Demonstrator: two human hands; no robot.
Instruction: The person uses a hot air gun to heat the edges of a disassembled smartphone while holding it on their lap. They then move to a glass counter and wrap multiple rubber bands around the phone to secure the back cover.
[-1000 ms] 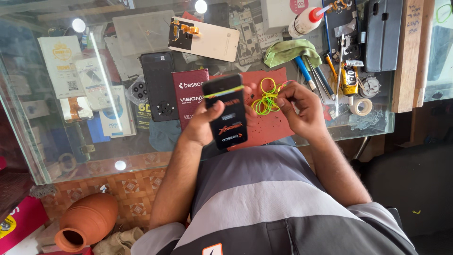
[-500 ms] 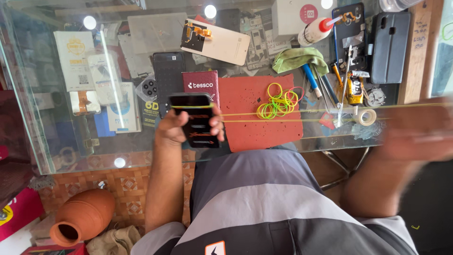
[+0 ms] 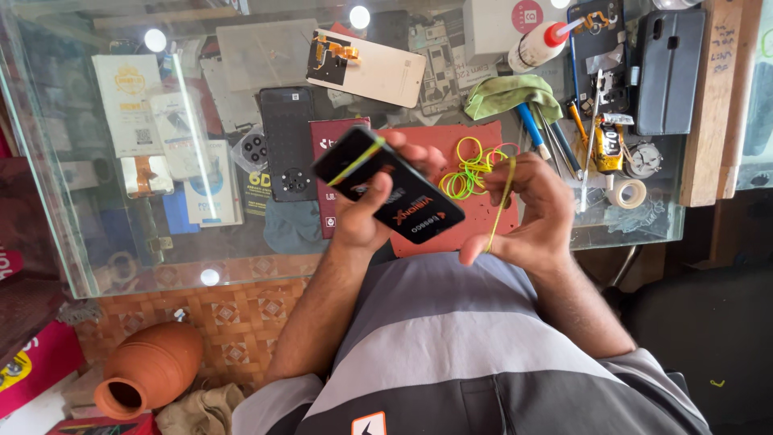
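Gripping a black phone (image 3: pixel 389 196) in the left hand (image 3: pixel 362 213), fingers wrapping its underside, tilting it over the near edge of the glass worktop (image 3: pixel 113 266). Carrying one yellow rubber band (image 3: pixel 355 161) around its upper end. Pinching a second yellow band (image 3: pixel 501 201) in the right hand (image 3: pixel 527 213), fingers closing narrowly on it, stretching it into a long strand just right of the phone, apart from it. Lying under both hands, a red mat (image 3: pixel 475 217) at the worktop's near edge, bearing a loose heap of yellow and green rubber bands (image 3: pixel 469 165) just beyond the right hand. Resting toward the far edge, a green cloth (image 3: pixel 509 93), a white bottle with a red cap (image 3: pixel 538 47) and a dark phone case (image 3: pixel 668 68). Sitting on the floor below the near left corner, a clay pot (image 3: pixel 149 366).
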